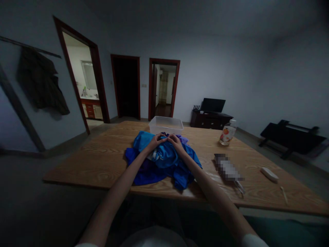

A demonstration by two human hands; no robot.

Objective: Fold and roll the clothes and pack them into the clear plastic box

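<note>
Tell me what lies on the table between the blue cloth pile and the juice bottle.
Only bare wooden table lies between the blue cloth pile and the juice bottle, seen in the head view.

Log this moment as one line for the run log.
left hand: gripping blue cloth | right hand: gripping same cloth | cloth: bunched on table | clear tub: behind cloth

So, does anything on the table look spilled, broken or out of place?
Nothing stands out. Both hands, left and right, grip the crumpled blue clothes; the plastic tub and bottle stand upright.
</note>
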